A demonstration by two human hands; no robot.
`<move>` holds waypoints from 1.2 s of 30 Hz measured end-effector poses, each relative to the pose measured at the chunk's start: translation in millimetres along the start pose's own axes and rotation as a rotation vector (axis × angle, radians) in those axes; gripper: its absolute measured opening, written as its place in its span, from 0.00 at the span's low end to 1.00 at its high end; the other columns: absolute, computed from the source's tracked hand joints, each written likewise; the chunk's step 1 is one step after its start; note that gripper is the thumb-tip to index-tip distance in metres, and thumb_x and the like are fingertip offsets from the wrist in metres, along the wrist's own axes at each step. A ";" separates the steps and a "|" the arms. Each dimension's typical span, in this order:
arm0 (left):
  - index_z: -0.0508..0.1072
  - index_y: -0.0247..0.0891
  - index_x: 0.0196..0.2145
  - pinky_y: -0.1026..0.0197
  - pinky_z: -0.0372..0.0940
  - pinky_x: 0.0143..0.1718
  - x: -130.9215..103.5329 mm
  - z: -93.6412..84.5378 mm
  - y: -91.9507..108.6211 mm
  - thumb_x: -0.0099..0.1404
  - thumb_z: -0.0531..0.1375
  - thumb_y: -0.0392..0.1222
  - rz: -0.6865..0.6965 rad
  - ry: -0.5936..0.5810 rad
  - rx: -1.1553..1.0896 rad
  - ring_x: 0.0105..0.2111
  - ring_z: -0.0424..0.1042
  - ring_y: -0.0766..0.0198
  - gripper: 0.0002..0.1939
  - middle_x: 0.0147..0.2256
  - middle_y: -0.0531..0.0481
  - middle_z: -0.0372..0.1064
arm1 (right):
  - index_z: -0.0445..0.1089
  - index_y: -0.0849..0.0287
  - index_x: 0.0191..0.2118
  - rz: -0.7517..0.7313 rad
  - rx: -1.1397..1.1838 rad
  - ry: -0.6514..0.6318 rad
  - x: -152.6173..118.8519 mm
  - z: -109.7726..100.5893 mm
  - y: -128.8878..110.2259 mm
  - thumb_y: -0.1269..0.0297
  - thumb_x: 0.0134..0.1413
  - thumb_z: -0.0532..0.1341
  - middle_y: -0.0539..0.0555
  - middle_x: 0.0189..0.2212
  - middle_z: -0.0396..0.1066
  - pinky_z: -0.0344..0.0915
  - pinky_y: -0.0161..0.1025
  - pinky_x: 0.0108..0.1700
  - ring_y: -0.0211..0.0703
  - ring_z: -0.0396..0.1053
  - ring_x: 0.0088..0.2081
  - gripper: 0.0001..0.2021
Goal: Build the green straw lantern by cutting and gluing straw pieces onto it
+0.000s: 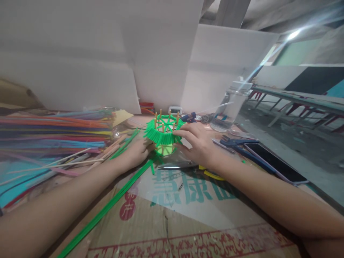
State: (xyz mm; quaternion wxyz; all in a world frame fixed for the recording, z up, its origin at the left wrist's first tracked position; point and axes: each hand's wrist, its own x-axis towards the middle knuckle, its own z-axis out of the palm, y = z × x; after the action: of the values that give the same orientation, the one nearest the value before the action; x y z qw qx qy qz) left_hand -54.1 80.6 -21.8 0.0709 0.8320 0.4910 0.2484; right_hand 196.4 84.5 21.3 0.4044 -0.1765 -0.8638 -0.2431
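A round craft piece (163, 137) stands in the middle of the table, with a skirt of bright green pipe cleaners around several upright wooden sticks and a yellow-green base below. At its left side is my left hand (139, 152), fingers curled in by the base; their tips are partly hidden. My right hand (197, 141) reaches round the right side, thumb and fingers bent against the green skirt as if round its edge. Long green pipe cleaners (113, 202) run from beneath the piece toward the lower left.
Bundles of coloured pipe cleaners (59, 125) cover the left side. On the right lie blue-handled pliers (249, 157), a phone (276, 161) and a clear plastic container (227, 107). A small white timer (175, 109) stands behind, before white panels (161, 53). Printed cardboard (150, 229) covers the front.
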 end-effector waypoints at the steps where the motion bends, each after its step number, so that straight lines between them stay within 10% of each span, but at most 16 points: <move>1: 0.67 0.38 0.24 0.59 0.60 0.33 0.1 0.2 0.0 0.69 0.49 0.41 -0.001 0.000 0.003 0.29 0.68 0.59 0.16 0.27 0.47 0.70 | 0.69 0.59 0.47 0.003 0.004 0.003 0.4 0.3 -0.3 0.60 0.61 0.62 0.59 0.40 0.74 0.65 0.46 0.43 0.49 0.70 0.42 0.11; 36: 0.69 0.38 0.28 0.57 0.62 0.36 -0.7 -1.4 2.6 0.71 0.47 0.43 0.021 -0.032 -0.036 0.33 0.70 0.57 0.16 0.31 0.45 0.73 | 0.66 0.61 0.51 0.042 0.020 0.038 -1.2 -3.0 0.2 0.47 0.55 0.65 0.60 0.41 0.74 0.63 0.48 0.48 0.51 0.70 0.44 0.26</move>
State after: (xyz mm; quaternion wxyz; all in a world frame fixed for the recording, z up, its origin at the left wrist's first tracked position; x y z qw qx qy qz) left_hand -53.1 78.5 -19.9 0.0908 0.8397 0.4764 0.2445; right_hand 199.1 82.8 22.1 0.4274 -0.1859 -0.8545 -0.2291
